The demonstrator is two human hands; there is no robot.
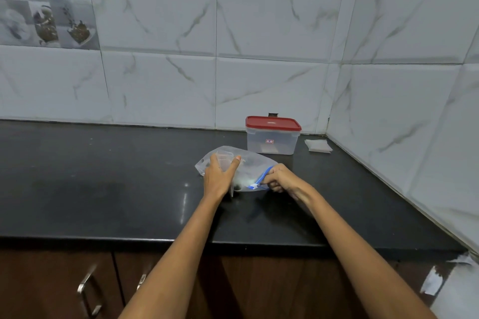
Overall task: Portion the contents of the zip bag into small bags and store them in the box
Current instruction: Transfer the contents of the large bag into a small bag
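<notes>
A clear zip bag point(250, 164) with a blue zipper strip lies on the black counter point(103, 189), its contents only dimly visible. My left hand point(219, 173) rests flat on the bag's left part, fingers straight and thumb spread. My right hand point(278, 177) pinches the blue zipper edge at the bag's right end. Behind the bag stands a clear plastic box point(272, 141) with its red lid point(273, 123) on. A small stack of clear small bags point(318, 146) lies to the right of the box.
Tiled walls close the counter at the back and on the right, forming a corner behind the box. Brown cabinet doors with metal handles point(86, 290) sit below the counter's front edge.
</notes>
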